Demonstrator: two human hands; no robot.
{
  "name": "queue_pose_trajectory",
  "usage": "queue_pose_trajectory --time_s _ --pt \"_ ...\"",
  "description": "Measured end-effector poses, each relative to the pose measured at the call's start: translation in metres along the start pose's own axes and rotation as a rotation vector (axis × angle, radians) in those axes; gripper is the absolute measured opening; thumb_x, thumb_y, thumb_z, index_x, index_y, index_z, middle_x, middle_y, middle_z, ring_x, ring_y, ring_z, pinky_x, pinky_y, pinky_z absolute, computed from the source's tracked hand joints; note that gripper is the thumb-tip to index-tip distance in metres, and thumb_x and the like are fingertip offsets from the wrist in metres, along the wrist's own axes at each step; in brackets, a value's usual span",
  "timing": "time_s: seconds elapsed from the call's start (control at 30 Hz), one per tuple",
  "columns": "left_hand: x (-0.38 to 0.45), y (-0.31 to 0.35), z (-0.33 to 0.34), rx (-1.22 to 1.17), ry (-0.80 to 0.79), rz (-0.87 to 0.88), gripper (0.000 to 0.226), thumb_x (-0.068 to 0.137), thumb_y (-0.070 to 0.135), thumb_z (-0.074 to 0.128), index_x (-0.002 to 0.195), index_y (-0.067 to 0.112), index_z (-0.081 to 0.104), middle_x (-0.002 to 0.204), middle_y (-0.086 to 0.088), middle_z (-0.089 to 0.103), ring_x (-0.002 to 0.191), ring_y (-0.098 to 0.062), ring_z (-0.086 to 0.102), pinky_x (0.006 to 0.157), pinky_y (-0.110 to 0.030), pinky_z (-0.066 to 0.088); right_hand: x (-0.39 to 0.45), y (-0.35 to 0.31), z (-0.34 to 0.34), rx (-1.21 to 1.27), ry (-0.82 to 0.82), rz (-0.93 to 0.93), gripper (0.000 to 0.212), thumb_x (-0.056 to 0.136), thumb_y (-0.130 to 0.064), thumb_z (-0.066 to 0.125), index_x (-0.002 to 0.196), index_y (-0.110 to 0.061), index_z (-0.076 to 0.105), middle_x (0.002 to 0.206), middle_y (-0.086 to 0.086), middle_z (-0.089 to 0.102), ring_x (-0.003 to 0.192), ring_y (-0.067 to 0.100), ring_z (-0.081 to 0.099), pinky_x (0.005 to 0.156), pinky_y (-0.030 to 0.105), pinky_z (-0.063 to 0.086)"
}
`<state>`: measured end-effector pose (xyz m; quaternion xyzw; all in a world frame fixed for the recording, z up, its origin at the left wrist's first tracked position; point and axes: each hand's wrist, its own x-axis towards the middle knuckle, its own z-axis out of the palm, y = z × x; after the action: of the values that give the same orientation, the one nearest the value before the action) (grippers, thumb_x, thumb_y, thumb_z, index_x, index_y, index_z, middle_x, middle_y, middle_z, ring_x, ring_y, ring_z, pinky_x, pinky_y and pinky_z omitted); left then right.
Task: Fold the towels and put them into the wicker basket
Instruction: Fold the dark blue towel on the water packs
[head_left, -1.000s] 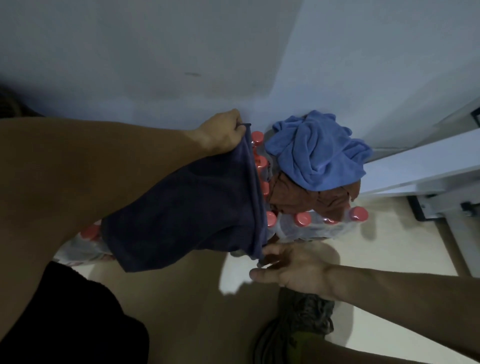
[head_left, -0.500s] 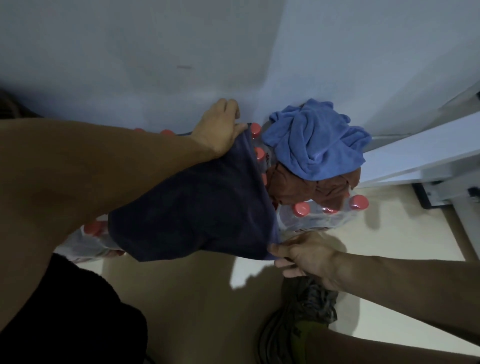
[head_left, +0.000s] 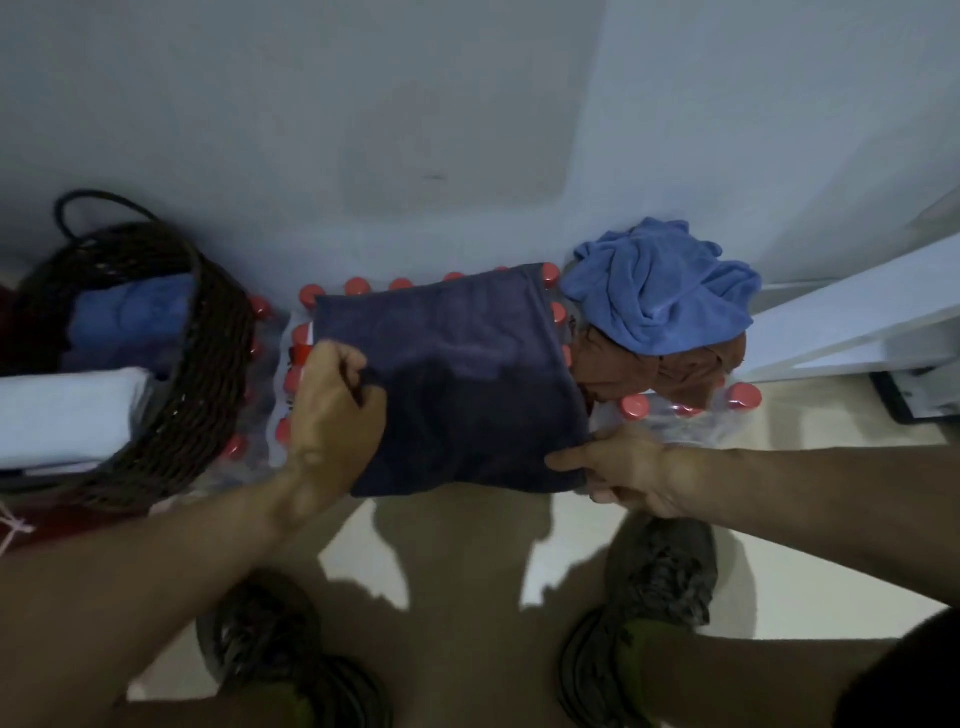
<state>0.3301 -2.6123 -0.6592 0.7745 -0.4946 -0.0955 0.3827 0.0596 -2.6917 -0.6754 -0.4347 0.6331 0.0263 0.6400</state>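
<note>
A towel (head_left: 457, 374) lies spread flat on packs of capped bottles (head_left: 675, 410) that stand on the floor against the wall (head_left: 363, 104). The left hand (head_left: 332, 410) grips the towel's left edge, and the right hand (head_left: 623, 467) pinches its near right corner. Right of it, a crumpled towel (head_left: 660, 286) sits on top of another bunched towel (head_left: 649, 369), both on the bottles. The wicker basket (head_left: 202, 364) stands left of the packs, with folded towels (head_left: 124, 322) inside. Two shoes (head_left: 660, 571) stand on the floor below.

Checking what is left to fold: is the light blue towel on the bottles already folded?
No, the light blue towel lies crumpled in a heap on the bottles, beside the dark towel.
</note>
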Motion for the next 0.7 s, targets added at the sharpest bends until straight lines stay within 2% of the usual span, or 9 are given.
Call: queue_pose_trajectory --time_s 0.03,0.1,0.13,0.2,0.3,0.4,0.5,0.63,0.7 --pt "-0.02 -0.007 0.001 -0.028 0.089 -0.16 0.025 0.078 -0.007 0.059 0.092 0.009 0.046 0.086 -0.011 0.05 0.075 -0.023 0.049 0.075 -0.036 0.043 -0.005 -0.001 0.003 0.004 0.016 -0.005 0.022 0.077 -0.02 0.083 0.09 -0.009 0.068 0.079 0.004 0.071 0.073 0.016 0.066 0.058 0.024 0.053" --pt "-0.053 -0.025 0.006 -0.046 0.202 -0.516 0.027 0.079 0.002 0.065 0.101 0.003 0.047 0.102 -0.02 0.051 0.092 -0.034 0.054 0.084 -0.048 0.047 -0.015 -0.001 0.006 0.029 0.059 -0.006 0.021 0.074 -0.012 0.084 0.085 -0.005 0.068 0.081 0.01 0.072 0.074 0.021 0.069 0.07 0.031 0.058" --pt "-0.067 -0.034 0.009 -0.036 0.187 -0.687 0.036 0.08 0.011 0.069 0.106 -0.002 0.049 0.109 -0.023 0.052 0.099 -0.038 0.055 0.087 -0.052 0.048 -0.021 -0.002 0.007 0.038 0.076 -0.003 0.022 0.074 -0.008 0.083 0.089 -0.002 0.068 0.087 0.014 0.073 0.076 0.024 0.071 0.074 0.034 0.058" --pt "-0.085 -0.047 0.013 -0.191 0.079 -0.885 0.054 0.081 0.027 0.074 0.116 -0.006 0.05 0.114 -0.024 0.057 0.103 -0.039 0.058 0.091 -0.053 0.05 -0.031 -0.006 0.004 0.031 0.098 0.003 0.024 0.076 -0.004 0.081 0.094 0.002 0.068 0.092 0.017 0.073 0.07 0.022 0.072 0.063 0.03 0.059" --pt "-0.089 -0.054 0.013 -0.561 -0.009 -0.916 0.039 0.083 0.028 0.074 0.112 0.007 0.06 0.11 -0.012 0.067 0.103 -0.03 0.064 0.094 -0.047 0.051 -0.046 -0.017 -0.003 0.025 0.097 0.022 0.015 0.086 -0.004 0.073 0.098 0.001 0.067 0.09 0.013 0.072 0.069 0.019 0.069 0.063 0.032 0.058" --pt "-0.083 -0.065 0.008 -0.655 -0.16 -0.937 0.008 0.087 0.022 0.07 0.092 0.016 0.067 0.106 -0.014 0.069 0.099 -0.033 0.064 0.089 -0.05 0.053 -0.058 -0.026 -0.007 -0.022 0.106 0.038 0.011 0.092 -0.008 0.066 0.101 -0.003 0.065 0.08 0.007 0.069 0.061 0.014 0.065 0.06 0.032 0.058" --pt "-0.084 -0.07 0.002 -0.694 -0.31 -0.996 0.014 0.09 0.017 0.066 0.098 0.007 0.061 0.09 -0.013 0.064 0.076 -0.027 0.061 0.057 -0.029 0.051 -0.063 -0.026 -0.007 -0.045 0.129 0.044 0.01 0.092 -0.008 0.065 0.101 -0.004 0.063 0.084 0.009 0.066 0.067 0.018 0.062 0.068 0.035 0.058" --pt "-0.084 -0.061 -0.018 -0.661 -0.482 -1.035 0.02 0.096 0.016 0.056 0.114 0.006 0.058 0.109 -0.017 0.063 0.099 -0.034 0.061 0.074 -0.039 0.052 -0.072 -0.025 -0.006 -0.107 0.116 0.078 0.019 0.091 -0.006 0.066 0.108 0.0 0.061 0.108 0.018 0.069 0.09 0.03 0.068 0.082 0.04 0.056" --pt "-0.076 -0.058 -0.042 -0.645 -0.566 -1.041 0.019 0.096 0.013 0.055 0.113 0.004 0.056 0.103 -0.015 0.064 0.088 -0.029 0.064 0.065 -0.039 0.055 -0.079 -0.028 -0.009 -0.14 0.116 0.075 0.022 0.089 -0.005 0.068 0.109 0.001 0.061 0.112 0.02 0.068 0.097 0.033 0.069 0.079 0.039 0.058"
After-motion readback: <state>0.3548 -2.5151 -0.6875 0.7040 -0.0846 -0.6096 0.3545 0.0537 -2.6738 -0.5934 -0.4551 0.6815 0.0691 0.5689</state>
